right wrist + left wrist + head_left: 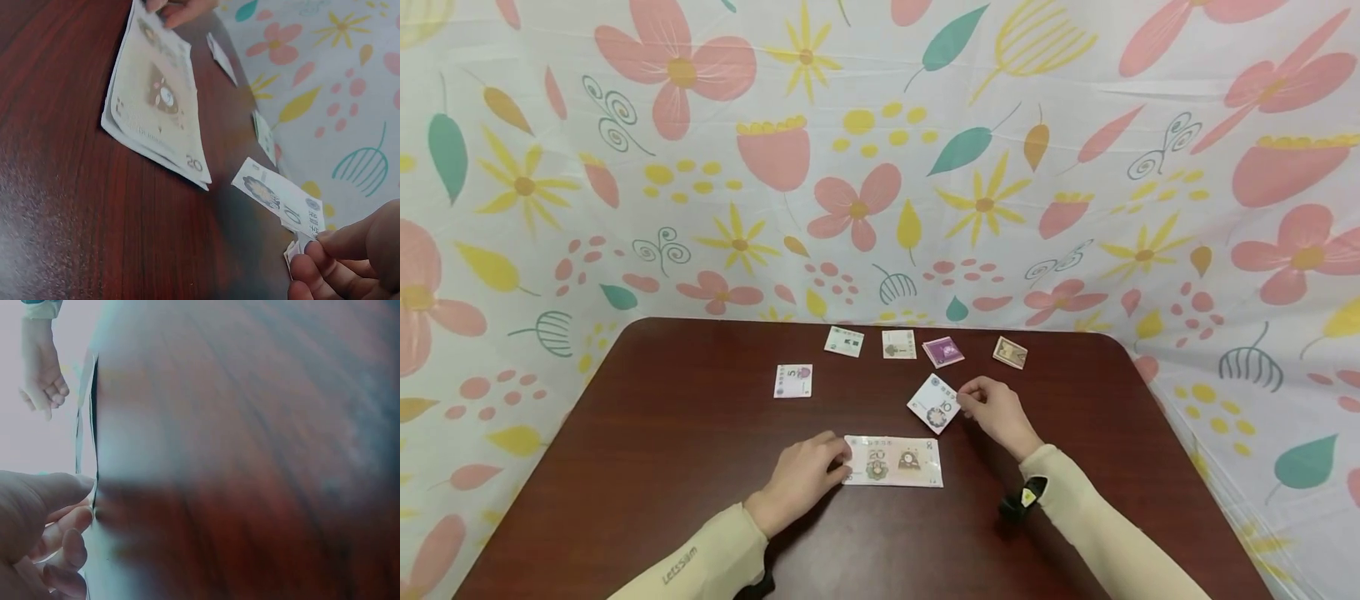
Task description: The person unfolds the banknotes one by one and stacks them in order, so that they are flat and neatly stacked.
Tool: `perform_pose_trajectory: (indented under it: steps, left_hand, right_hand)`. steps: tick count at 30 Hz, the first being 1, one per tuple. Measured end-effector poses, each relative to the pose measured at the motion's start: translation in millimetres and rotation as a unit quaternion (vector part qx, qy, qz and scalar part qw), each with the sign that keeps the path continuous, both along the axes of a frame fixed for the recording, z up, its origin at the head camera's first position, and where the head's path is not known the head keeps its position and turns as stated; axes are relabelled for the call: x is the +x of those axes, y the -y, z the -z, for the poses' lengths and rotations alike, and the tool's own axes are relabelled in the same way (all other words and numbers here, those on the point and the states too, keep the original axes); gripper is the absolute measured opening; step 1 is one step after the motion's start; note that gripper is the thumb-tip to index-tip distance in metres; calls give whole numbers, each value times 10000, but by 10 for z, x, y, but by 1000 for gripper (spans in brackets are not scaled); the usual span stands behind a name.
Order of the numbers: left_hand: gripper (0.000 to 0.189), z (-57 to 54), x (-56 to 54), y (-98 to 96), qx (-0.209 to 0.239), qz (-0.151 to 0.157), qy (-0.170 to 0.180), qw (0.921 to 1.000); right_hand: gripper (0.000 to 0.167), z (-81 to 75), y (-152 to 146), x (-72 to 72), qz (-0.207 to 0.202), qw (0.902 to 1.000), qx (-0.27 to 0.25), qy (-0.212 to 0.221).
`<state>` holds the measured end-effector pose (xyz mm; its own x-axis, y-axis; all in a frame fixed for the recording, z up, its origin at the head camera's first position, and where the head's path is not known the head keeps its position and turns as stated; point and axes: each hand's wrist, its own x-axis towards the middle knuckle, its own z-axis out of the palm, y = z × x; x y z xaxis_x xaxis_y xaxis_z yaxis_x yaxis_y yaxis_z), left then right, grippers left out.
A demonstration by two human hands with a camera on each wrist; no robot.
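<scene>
A 20 banknote [892,461] lies flat near the middle of the table, and from the right wrist view it looks doubled, its layers apart at the edge. My left hand [805,473] pinches its left end between thumb and fingers; the left wrist view shows the thumb [65,487] on the paper's edge. Further up, a smaller folded 10 banknote [935,404] sits at a slant. By its right corner, my right hand [996,415] pinches that note, as the right wrist view shows with thumb and fingertips meeting on the paper [275,195].
Folded notes are spread at the back: a purple-printed 5 note [793,381], two greenish notes [844,342], a purple note [943,352] and a brown note [1011,352]. Behind the dark wooden table [700,467] hangs a flowered cloth [865,167].
</scene>
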<state>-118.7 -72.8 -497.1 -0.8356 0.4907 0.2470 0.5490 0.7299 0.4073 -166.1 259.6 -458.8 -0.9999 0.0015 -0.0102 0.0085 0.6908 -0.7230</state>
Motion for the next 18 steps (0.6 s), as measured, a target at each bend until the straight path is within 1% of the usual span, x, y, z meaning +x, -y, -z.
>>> perform_pose_trajectory:
  steps: [7, 12, 18]
  left_hand:
    - [9, 18, -8, 14, 77, 104, -9, 9999]
    - [9, 21, -11, 21, 121, 118, 6, 9999]
    - [6, 13, -20, 20, 156, 96, -65, 9998]
  right_hand:
    - [10, -63, 44, 92, -113, 9999, -90, -34]
    - [8, -94, 97, 173, -261, 9994, -198, -62]
    - [5, -105, 173, 248, -493, 9982, -323, -82]
